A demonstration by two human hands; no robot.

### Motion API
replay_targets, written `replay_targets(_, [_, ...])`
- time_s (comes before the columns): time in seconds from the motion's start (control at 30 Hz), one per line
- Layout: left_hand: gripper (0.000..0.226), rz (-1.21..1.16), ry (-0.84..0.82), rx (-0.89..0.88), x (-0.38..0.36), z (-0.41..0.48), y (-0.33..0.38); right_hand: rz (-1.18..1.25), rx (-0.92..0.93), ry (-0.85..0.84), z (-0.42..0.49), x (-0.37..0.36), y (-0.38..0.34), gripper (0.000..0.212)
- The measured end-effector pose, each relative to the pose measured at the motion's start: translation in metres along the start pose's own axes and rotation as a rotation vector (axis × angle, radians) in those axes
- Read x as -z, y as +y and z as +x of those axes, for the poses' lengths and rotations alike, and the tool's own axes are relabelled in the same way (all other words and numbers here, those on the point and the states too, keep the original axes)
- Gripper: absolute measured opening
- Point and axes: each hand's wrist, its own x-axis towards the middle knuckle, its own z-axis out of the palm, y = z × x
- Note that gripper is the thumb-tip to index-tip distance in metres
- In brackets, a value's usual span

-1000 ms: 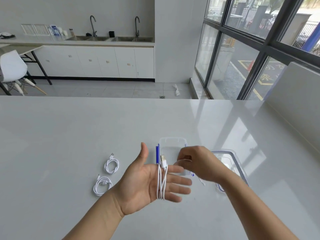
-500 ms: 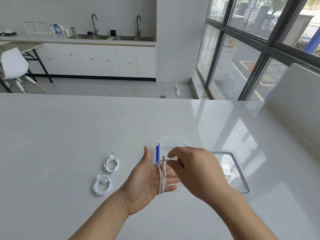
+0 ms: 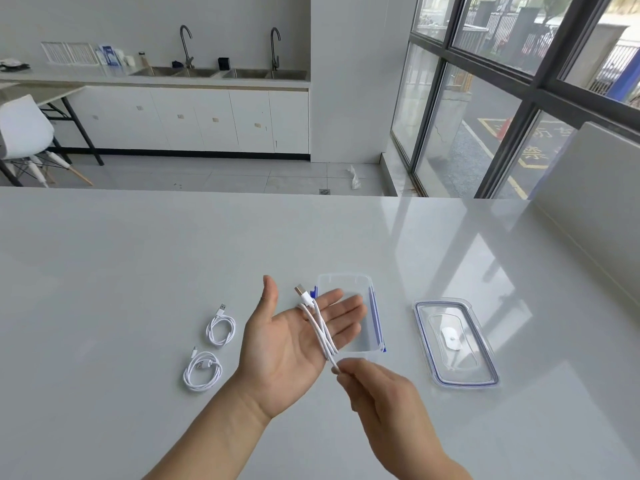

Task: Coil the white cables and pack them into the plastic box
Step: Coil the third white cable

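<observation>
White counter [image 3: 138, 271] | left hand [image 3: 294, 344] flat, cable [image 3: 320, 329] looped over fingers | right hand [image 3: 377, 389] pinching cable end at 5 o'clock | step: coiling | next: another wrap, then box [image 3: 346, 285] at 12 o'clock

The cable [image 3: 320, 329] wound over the left hand [image 3: 294, 344] is white with a silver plug, and the two coils [image 3: 212, 351] on the pale grey table [image 3: 138, 271] are white too. The box [image 3: 375, 320] and lid [image 3: 455, 344] are clear with blue trim.
</observation>
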Motion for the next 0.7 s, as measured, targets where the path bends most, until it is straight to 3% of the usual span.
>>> replay_targets(0.17, [0.052, 0.199, -0.045, -0.034, 0.001, -0.001, -0.002, 0.115, -0.173, -0.241, 0.012, 0.002, 0.027, 0.01])
replay_targets(0.27, [0.027, 0.32, -0.105, -0.017, 0.001, -0.005, -0.004, -0.027, -0.117, -0.169, 0.02, 0.002, 0.033, 0.01])
replay_targets(0.33, [0.017, 0.337, -0.124, -0.011, 0.001, -0.006, -0.002, 0.11, -0.194, -0.184, 0.028, 0.006, 0.026, 0.018])
replay_targets(0.43, [0.015, 0.38, -0.134, 0.031, 0.002, -0.007, 0.0, 0.67, -0.368, -0.258, 0.038, 0.013, 0.007, 0.04])
replay_targets(0.5, [0.014, 0.452, -0.156, 0.052, 0.003, -0.01, -0.002, 0.926, -0.384, -0.229, 0.043, 0.019, -0.003, 0.038])
replay_targets(0.57, [0.013, 0.483, -0.175, 0.062, 0.004, -0.011, -0.002, 1.022, -0.372, -0.215, 0.046, 0.02, -0.009, 0.032])
replay_targets(0.7, [0.016, 0.552, -0.237, 0.101, 0.002, -0.012, 0.002, 0.961, -0.33, -0.238, 0.047, 0.019, -0.012, 0.026])
